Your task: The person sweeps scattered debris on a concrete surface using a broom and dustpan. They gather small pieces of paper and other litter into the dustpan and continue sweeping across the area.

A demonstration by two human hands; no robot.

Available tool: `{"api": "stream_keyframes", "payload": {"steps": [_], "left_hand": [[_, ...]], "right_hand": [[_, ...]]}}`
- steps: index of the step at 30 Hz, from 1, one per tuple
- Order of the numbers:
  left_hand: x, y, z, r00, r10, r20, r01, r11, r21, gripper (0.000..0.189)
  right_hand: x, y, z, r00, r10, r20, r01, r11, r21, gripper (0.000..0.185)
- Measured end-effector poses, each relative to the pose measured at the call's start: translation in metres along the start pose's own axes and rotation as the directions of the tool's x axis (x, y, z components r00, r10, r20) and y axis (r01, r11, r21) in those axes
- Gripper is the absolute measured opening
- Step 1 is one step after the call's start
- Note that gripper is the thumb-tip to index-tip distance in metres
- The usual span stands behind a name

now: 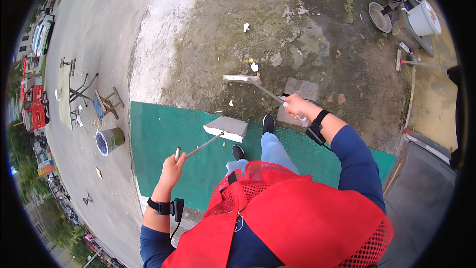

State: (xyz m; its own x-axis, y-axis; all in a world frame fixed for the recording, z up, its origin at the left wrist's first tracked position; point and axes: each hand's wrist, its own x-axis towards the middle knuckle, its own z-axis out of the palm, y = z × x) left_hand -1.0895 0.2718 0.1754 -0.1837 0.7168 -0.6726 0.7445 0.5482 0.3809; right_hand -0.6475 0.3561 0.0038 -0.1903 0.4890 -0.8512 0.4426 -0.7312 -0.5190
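My left hand [173, 167] grips the upper end of the metal handle of a long-handled dustpan [227, 124]. The pan rests on the green mat [154, 145], its grey top and white back showing. In my right hand [295, 106] is the metal handle of a broom [241, 78]. Its narrow pale head lies across the stained concrete just past the mat; its lower edge is hard to make out. A crumpled white paper scrap [254, 67] and a yellow-orange scrap [250, 60] lie just beyond the broom head. Another white scrap [231, 103] sits between head and pan.
More white litter [246, 27] lies farther out. At left stand a bucket [110, 141], a folding stool [106, 104] and a table [64, 96]. A metal basin [380, 17], white bucket [424, 18] and brush [399, 60] are at right. Paving slabs [305, 88] lie near my right hand.
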Motion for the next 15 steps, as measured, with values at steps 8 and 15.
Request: {"api": "stream_keyframes", "payload": {"steps": [8,15], "left_hand": [[0.069,0.086,0.025,0.999,0.018,-0.027,-0.021,0.991,-0.131,0.038],[0.098,0.134,0.059,0.995,0.079,-0.059,-0.085,0.991,-0.101,0.038]], "right_hand": [[0.018,-0.007,-0.03,0.976,-0.128,-0.174,0.1,0.982,-0.163,0.045],[-0.011,0.009,-0.058,0.982,-0.11,-0.154,0.154,0.938,0.311,0.063]]}}
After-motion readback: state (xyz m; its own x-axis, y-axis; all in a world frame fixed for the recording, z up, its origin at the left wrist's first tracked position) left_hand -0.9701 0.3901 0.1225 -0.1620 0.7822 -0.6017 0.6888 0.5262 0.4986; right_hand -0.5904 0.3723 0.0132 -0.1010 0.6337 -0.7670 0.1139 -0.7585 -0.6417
